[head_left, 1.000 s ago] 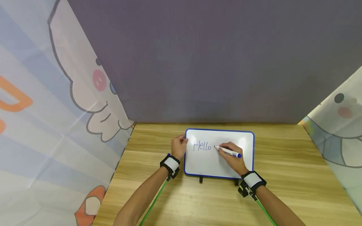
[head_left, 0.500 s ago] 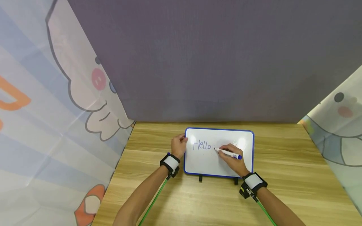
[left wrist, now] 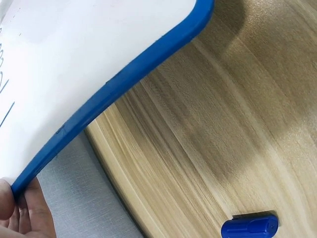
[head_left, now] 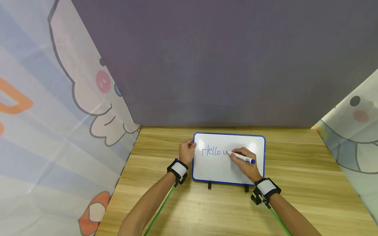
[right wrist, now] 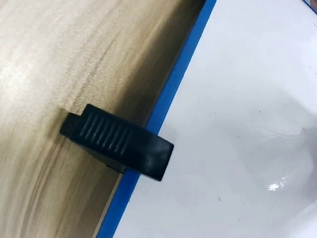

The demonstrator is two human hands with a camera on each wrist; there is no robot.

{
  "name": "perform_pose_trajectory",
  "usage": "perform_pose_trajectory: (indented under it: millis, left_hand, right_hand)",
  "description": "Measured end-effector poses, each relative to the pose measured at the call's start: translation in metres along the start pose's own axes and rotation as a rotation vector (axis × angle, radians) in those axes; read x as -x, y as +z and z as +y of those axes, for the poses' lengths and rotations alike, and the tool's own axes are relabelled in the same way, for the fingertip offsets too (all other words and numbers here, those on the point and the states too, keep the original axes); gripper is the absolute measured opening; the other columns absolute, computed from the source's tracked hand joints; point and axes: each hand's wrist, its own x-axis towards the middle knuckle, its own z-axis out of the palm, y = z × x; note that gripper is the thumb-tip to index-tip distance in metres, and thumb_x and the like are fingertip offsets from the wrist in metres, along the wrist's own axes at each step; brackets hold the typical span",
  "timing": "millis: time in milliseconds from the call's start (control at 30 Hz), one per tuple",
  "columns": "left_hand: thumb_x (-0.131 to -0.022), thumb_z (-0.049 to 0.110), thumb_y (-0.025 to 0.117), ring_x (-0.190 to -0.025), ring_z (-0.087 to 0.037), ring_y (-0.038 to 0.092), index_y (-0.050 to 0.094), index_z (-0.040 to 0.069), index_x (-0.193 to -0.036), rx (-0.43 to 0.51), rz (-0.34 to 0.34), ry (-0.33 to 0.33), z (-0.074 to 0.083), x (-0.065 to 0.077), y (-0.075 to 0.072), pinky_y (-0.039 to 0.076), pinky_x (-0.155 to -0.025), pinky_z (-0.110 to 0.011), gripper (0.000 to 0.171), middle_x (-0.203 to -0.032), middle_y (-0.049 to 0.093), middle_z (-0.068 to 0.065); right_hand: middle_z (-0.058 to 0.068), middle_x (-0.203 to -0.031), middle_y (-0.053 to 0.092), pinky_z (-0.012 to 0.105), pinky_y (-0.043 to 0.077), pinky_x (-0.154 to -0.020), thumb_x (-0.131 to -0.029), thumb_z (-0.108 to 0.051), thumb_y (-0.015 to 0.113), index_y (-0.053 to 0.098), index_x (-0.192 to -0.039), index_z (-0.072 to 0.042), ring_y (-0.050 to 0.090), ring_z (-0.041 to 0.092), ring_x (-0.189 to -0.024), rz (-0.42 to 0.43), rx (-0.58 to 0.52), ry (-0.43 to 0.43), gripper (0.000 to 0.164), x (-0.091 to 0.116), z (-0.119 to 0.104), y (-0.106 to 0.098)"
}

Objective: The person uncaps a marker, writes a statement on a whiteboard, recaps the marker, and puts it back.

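A small whiteboard (head_left: 215, 170) with a blue frame leans on black stand feet on the table. Blue handwriting on it reads "Hello", followed by the beginning strokes of another letter. My left hand (head_left: 186, 152) pinches the board's left edge, thumb on the front and fingers behind, as the left wrist view also shows. In my right hand (head_left: 246, 165) is a white whiteboard marker (head_left: 243, 157) with a blue end, its tip at the newest stroke. The right wrist view shows the board's lower edge and one black stand foot (right wrist: 121, 144), but not the marker.
A blue marker cap (left wrist: 250, 226) lies on the wooden table (left wrist: 237, 124), left of the board. Behind the table rises a grey panel (head_left: 218, 65). Printed cartoon curtains (head_left: 65, 157) flank both sides. Green cables (head_left: 159, 211) run from the wrist straps along both forearms.
My right hand has moved the marker down and then up and slightly right, leaving a new "v"-like stroke after "Hello". The left hand has stayed at the board's edge.
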Motion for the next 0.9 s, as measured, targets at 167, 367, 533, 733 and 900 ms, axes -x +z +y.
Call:
perform_pose_trajectory:
  millis: [167,367,533,733,900]
  left_hand:
    - [-0.086,0.005,0.063,-0.077,-0.024,0.067,0.068,-0.004,-0.104,-0.007,-0.003,0.000,0.001,0.000,0.000,0.055,-0.065,-0.029,0.021,-0.089,0.071,-0.018]
    - [-0.085,0.003,0.063,-0.078,-0.024,0.067,0.068,-0.005,-0.104,-0.003,0.002,-0.004,0.001,0.001,0.001,0.055,-0.066,-0.029,0.021,-0.090,0.071,-0.019]
    - [-0.086,0.003,0.063,-0.078,-0.024,0.067,0.068,-0.005,-0.104,-0.006,0.004,-0.010,0.002,0.001,0.001,0.056,-0.067,-0.030,0.021,-0.089,0.071,-0.019]
    - [-0.086,0.004,0.063,-0.077,-0.024,0.066,0.068,-0.004,-0.104,-0.015,0.010,-0.010,0.002,0.001,0.001,0.055,-0.067,-0.030,0.021,-0.089,0.071,-0.018]
    - [-0.086,0.005,0.063,-0.077,-0.024,0.066,0.069,-0.003,-0.104,-0.013,0.007,-0.012,0.002,0.001,0.000,0.055,-0.067,-0.031,0.021,-0.089,0.071,-0.018]
  right_hand:
    - [0.013,-0.081,0.066,0.008,0.045,-0.068,-0.075,0.004,0.071,0.070,-0.088,0.003,0.058,0.003,-0.075,0.010,-0.013,-0.011,0.013,0.001,0.017,0.002]
    - [0.008,-0.082,0.066,0.009,0.045,-0.069,-0.077,-0.003,0.073,0.071,-0.089,-0.004,0.057,0.001,-0.076,0.010,-0.010,-0.014,0.012,0.003,0.031,0.004]
    - [0.005,-0.083,0.066,0.010,0.046,-0.070,-0.079,-0.006,0.072,0.071,-0.089,-0.006,0.058,0.001,-0.078,-0.010,-0.015,0.000,0.010,0.007,0.032,0.003]
    - [0.001,-0.083,0.065,0.011,0.046,-0.069,-0.078,-0.005,0.071,0.070,-0.088,-0.006,0.058,0.001,-0.078,-0.025,-0.012,0.008,0.010,0.012,0.034,0.001]
    - [0.001,-0.082,0.066,0.010,0.046,-0.068,-0.078,-0.006,0.072,0.071,-0.087,-0.007,0.058,0.001,-0.077,-0.004,-0.014,0.031,0.009,0.012,0.035,-0.001]
